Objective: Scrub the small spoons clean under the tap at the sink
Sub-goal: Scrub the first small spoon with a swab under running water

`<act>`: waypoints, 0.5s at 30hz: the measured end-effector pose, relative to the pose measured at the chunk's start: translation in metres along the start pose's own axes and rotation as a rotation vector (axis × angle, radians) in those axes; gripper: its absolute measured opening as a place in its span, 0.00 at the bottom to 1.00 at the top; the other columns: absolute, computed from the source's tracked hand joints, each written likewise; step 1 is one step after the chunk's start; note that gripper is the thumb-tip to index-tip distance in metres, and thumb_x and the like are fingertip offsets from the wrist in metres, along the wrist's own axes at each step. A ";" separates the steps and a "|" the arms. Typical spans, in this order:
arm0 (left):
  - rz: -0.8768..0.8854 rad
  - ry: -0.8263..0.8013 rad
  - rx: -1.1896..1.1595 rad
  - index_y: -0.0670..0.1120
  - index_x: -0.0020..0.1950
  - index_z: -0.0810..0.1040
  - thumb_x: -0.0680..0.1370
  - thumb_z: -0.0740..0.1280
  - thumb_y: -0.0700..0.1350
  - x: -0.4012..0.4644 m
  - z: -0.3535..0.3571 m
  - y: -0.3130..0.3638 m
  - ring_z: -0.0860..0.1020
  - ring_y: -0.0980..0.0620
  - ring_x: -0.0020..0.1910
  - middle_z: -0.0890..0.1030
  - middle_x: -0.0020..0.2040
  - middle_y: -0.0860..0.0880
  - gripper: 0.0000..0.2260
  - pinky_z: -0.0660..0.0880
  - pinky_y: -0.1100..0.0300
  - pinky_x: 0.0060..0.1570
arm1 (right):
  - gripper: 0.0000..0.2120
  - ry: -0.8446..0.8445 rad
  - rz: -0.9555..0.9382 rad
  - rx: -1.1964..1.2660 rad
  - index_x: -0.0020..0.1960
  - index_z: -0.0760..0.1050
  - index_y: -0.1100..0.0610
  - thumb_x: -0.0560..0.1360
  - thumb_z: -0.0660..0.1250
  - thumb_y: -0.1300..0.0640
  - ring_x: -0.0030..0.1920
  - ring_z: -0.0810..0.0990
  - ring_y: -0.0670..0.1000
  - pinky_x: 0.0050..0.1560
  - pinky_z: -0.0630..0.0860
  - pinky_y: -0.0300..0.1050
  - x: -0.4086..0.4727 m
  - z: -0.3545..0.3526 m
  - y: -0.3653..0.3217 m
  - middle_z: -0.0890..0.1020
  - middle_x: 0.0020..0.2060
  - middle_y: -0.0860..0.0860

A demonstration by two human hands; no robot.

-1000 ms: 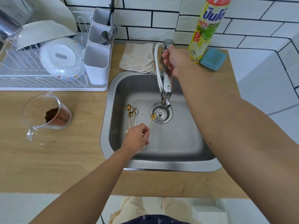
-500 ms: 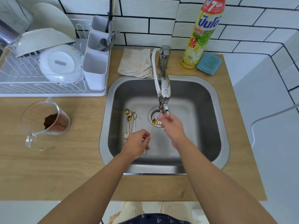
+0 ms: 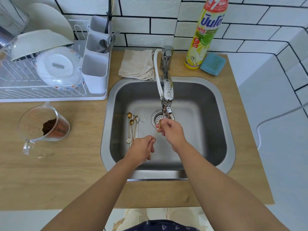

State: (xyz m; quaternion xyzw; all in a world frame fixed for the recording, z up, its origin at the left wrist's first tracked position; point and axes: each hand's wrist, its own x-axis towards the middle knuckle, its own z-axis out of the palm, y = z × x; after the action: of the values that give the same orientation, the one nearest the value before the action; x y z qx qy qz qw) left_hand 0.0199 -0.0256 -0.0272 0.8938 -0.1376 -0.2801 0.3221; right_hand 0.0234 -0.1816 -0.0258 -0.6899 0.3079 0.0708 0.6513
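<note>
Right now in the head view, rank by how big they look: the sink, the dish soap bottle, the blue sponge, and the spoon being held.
1. sink
2. dish soap bottle, though it stands nearer the lens
3. blue sponge
4. spoon, partly hidden by both hands

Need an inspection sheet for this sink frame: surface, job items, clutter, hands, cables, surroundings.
Surface: light wooden countertop around a stainless steel sink.
Job's things: thin gold spoon held under the chrome tap, above the round drain strainer; a bundle of small gold and silver spoons lies on the sink floor, left of the drain.
Clutter: glass measuring jug with brown powder, beige folded cloth, yellow dish soap bottle, blue sponge, white dish rack.
Hands: left hand pinches the handle; right hand pinches the bowl end.
Cables: white hose along the tap; grey cord at right.
Surroundings: white tiled wall.
</note>
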 end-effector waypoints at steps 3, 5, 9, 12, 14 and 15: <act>-0.017 -0.018 -0.007 0.49 0.56 0.76 0.85 0.56 0.48 0.000 -0.001 0.000 0.81 0.54 0.28 0.81 0.38 0.51 0.10 0.77 0.63 0.27 | 0.04 -0.007 0.017 0.000 0.47 0.82 0.51 0.79 0.70 0.57 0.39 0.85 0.42 0.40 0.77 0.37 0.000 0.003 0.002 0.88 0.40 0.47; -0.008 -0.017 0.003 0.49 0.55 0.77 0.85 0.56 0.48 0.000 0.000 0.000 0.81 0.53 0.28 0.81 0.37 0.50 0.10 0.76 0.64 0.26 | 0.07 0.045 0.032 0.028 0.46 0.83 0.52 0.81 0.68 0.53 0.37 0.86 0.43 0.37 0.77 0.36 0.001 0.002 0.001 0.88 0.39 0.49; -0.004 -0.002 0.041 0.49 0.55 0.76 0.85 0.56 0.48 0.000 0.000 -0.001 0.81 0.53 0.28 0.80 0.36 0.51 0.10 0.77 0.64 0.28 | 0.07 -0.003 0.055 0.071 0.53 0.81 0.56 0.83 0.65 0.57 0.37 0.86 0.44 0.36 0.78 0.36 0.002 0.002 0.001 0.88 0.45 0.53; 0.000 -0.023 0.047 0.48 0.54 0.76 0.85 0.56 0.48 -0.001 0.000 0.000 0.81 0.52 0.28 0.80 0.36 0.51 0.10 0.77 0.64 0.28 | 0.03 0.034 0.043 0.090 0.52 0.81 0.56 0.80 0.70 0.57 0.37 0.87 0.48 0.36 0.81 0.39 0.001 0.002 0.002 0.86 0.43 0.54; 0.006 -0.027 0.056 0.47 0.54 0.76 0.85 0.55 0.48 -0.002 -0.001 0.001 0.81 0.51 0.28 0.80 0.36 0.51 0.11 0.78 0.61 0.29 | 0.07 0.047 0.066 0.101 0.50 0.81 0.54 0.83 0.66 0.54 0.39 0.88 0.50 0.39 0.84 0.45 0.004 0.002 0.000 0.87 0.44 0.53; 0.002 -0.022 0.055 0.48 0.54 0.76 0.85 0.55 0.48 -0.002 -0.001 0.001 0.81 0.51 0.28 0.80 0.36 0.50 0.11 0.79 0.60 0.30 | 0.08 0.016 0.071 0.112 0.51 0.80 0.54 0.84 0.64 0.54 0.40 0.88 0.49 0.41 0.84 0.45 0.005 0.002 -0.001 0.87 0.46 0.53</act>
State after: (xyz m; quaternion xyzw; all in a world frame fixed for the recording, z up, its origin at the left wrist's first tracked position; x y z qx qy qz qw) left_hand 0.0192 -0.0253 -0.0248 0.8991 -0.1496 -0.2857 0.2961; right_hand 0.0283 -0.1809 -0.0275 -0.6417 0.3407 0.0712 0.6834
